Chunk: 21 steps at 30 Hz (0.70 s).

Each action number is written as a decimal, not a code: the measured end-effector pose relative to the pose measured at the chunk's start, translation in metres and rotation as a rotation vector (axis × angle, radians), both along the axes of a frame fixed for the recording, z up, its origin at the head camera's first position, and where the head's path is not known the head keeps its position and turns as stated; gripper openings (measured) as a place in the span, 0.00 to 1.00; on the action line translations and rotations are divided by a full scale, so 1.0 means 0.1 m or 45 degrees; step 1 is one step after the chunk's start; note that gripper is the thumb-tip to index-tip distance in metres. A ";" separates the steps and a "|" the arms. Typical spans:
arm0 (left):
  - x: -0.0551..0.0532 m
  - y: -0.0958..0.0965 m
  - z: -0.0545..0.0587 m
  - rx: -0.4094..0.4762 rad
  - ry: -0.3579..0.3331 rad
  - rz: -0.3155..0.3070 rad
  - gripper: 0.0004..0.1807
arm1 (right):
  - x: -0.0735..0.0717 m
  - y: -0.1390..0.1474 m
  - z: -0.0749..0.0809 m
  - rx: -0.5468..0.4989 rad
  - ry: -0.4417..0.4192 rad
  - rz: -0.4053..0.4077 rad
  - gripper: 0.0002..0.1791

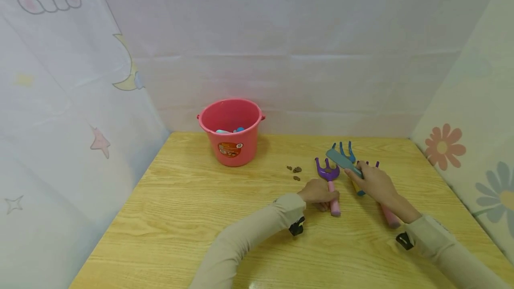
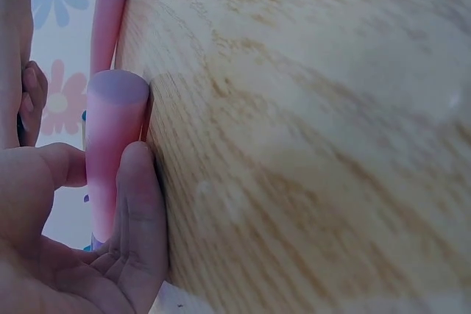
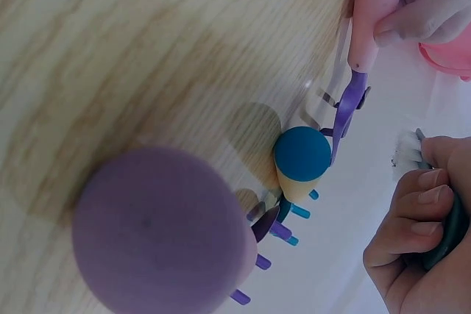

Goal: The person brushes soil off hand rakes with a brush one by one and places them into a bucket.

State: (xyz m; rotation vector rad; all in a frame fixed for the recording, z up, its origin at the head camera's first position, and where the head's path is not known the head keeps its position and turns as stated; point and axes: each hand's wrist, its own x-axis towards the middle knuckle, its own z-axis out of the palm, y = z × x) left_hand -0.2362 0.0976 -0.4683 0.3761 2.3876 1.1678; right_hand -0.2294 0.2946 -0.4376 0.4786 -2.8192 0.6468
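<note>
Purple rake (image 1: 331, 186): clamped in left hand (image 1: 317, 192), right of and nearer than pink bucket (image 1: 249, 146). Grey tool (image 1: 341, 160): gripped in right hand (image 1: 375, 183), farther right of bucket. Step, by judgement: clearing brown lump (image 1: 328, 170) off rake; next move likely calling for steady hold, light scraping.

a playroom-like corner, with cartoon-patterned cloth walls (image 1: 289, 79) around a wood-grain table (image 1: 180, 208)

We see a label (image 1: 230, 149) on the pink bucket (image 1: 250, 147). We cannot read its small print.
</note>
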 end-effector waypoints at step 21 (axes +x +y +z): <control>-0.03 0.00 0.04 0.029 -0.041 0.047 0.22 | -0.05 -0.03 -0.04 -0.015 -0.070 -0.027 0.19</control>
